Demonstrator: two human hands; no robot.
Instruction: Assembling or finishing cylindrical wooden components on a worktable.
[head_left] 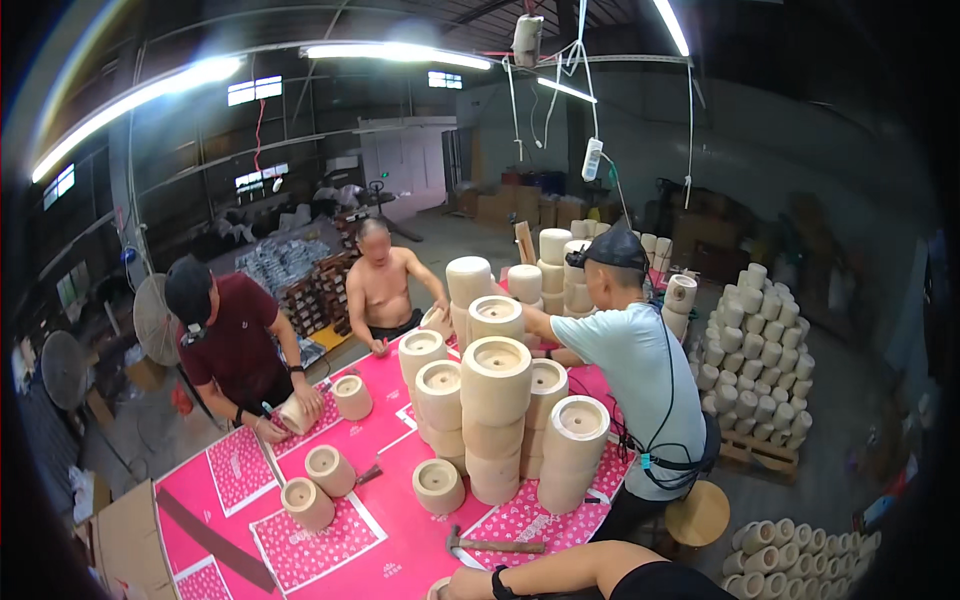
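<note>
My right arm comes in from the lower right with a black sleeve and a dark wristband. At the bottom edge my right hand (pixel 468 583) is closed on a pale hollow wooden cylinder (pixel 437 590), most of which is cut off by the picture's edge. Just beyond the hand lies a claw hammer (pixel 500 546), its wooden handle pointing right. Farther off, a single hollow wooden cylinder (pixel 438 487) stands upright on the pink table cover (pixel 400 540). My left hand is outside the picture.
Tall stacks of wooden cylinders (pixel 495 420) fill the table's right half. Two more cylinders (pixel 307 503) stand left, near a short tool (pixel 368 475). Three co-workers are around the table; one in dark red (pixel 235 340) handles a cylinder. A round stool (pixel 698 513) stands right.
</note>
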